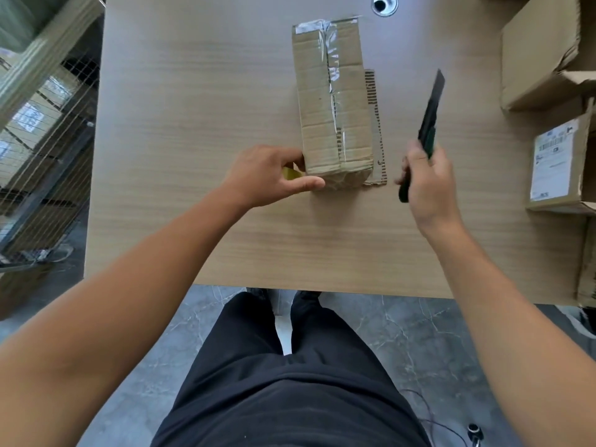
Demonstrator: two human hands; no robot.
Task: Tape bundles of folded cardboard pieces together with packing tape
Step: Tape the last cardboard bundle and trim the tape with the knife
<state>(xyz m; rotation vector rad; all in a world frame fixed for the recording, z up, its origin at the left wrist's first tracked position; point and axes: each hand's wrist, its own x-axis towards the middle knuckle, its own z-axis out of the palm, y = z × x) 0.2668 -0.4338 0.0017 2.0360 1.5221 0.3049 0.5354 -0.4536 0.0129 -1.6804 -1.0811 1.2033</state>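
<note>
Light wooden table (193, 124) filled the view, with boxes (541, 53) at its right edge. On its middle lay the bundle (332, 101), taped along its length. The left hand (267, 175) gripped its near left corner between thumb and fingers. The right hand (425, 185), near the bundle, was closed around a knife (430, 114), blade out.

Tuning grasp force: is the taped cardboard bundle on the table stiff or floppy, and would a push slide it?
Probably stiff: the cardboard bundle is a thick folded stack bound lengthwise by clear tape. Likely light for its size, being corrugated board. Should slide, not tip: it lies flat on the smooth table.
</note>
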